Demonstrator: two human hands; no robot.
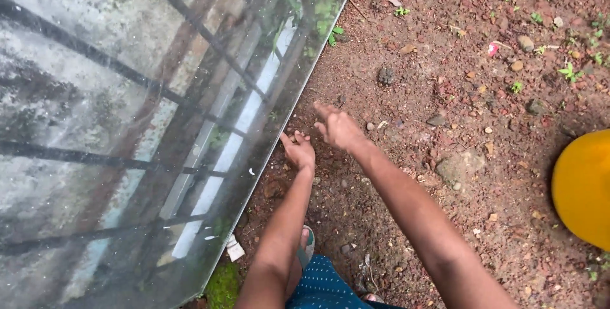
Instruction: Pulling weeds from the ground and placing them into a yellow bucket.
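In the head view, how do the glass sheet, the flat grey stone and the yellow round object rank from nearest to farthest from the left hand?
From the left hand:
1. Glass sheet, directly to its left, edge next to the fingers.
2. Flat grey stone, on the soil to the right.
3. Yellow round object, at the right edge.

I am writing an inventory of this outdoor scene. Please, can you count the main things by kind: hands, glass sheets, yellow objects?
Hands: 2, the left hand and the right hand, both open, next to the edge of the glass.
Glass sheets: 1, the glass sheet, a large pane standing on the soil.
Yellow objects: 1, the yellow object, rounded, cut off by the right border.
Total: 4
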